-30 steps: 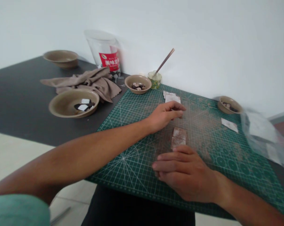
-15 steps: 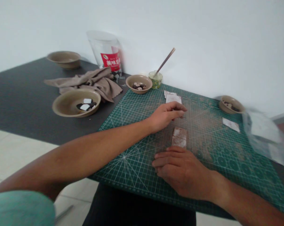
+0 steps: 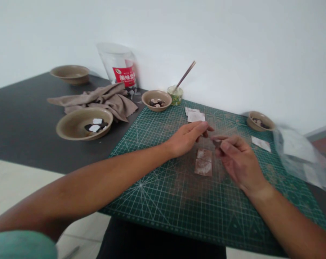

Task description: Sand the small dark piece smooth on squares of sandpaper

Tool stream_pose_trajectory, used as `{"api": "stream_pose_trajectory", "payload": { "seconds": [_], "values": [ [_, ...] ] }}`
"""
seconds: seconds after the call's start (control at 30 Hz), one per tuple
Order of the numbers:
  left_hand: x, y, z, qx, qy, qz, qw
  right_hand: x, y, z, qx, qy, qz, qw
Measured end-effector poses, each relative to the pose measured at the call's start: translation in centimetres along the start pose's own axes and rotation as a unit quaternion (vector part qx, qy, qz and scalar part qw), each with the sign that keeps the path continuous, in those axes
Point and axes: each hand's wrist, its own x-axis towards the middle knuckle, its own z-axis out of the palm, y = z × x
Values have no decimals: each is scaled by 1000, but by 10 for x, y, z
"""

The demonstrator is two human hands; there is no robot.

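A small dark flat piece (image 3: 217,142) is pinched between the thumb and fingers of my right hand (image 3: 240,158), raised a little over the green cutting mat (image 3: 157,208). My left hand (image 3: 186,138) hovers just left of it, with fingers loosely bent and apart; nothing shows in them. Below the two hands, a brown, powder-smeared block (image 3: 204,162) with a line across it lies on the mat. Behind my left hand are several whitish square pieces (image 3: 196,116). Another whitish rectangle (image 3: 261,144) lies to the right of my right hand.
Bowls with dark and pale bits stand at the back (image 3: 156,100) and right (image 3: 260,121). On the left are a larger bowl (image 3: 71,124), a brown cloth (image 3: 98,98), another bowl (image 3: 71,75) and a clear jar (image 3: 119,64). A cup (image 3: 175,96) holds sticks; a plastic bag (image 3: 300,154) lies right.
My right hand has lifted from the front of the block and moved up and right, now pinching a small dark piece. The block is uncovered. My left hand has barely moved.
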Motion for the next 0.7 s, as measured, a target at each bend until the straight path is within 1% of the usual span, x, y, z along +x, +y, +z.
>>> {"api": "stream_pose_trajectory", "payload": {
  "seconds": [0.07,0.13,0.27,0.47,0.6,0.7],
  "values": [
    [-3,1,2,31,-22,37,999,8,4,-4,90,33,64,993],
    [-7,2,4,77,-40,77,993,12,6,-5,138,44,114,983],
    [-9,1,6,169,-33,129,976,10,8,-2,204,50,170,963],
    [-7,-2,8,208,-6,165,964,9,9,1,288,54,195,936],
    [-7,-3,9,228,7,184,956,9,9,2,314,48,196,928],
    [-7,-2,9,234,7,198,952,9,9,3,319,35,204,925]
  ]
}}
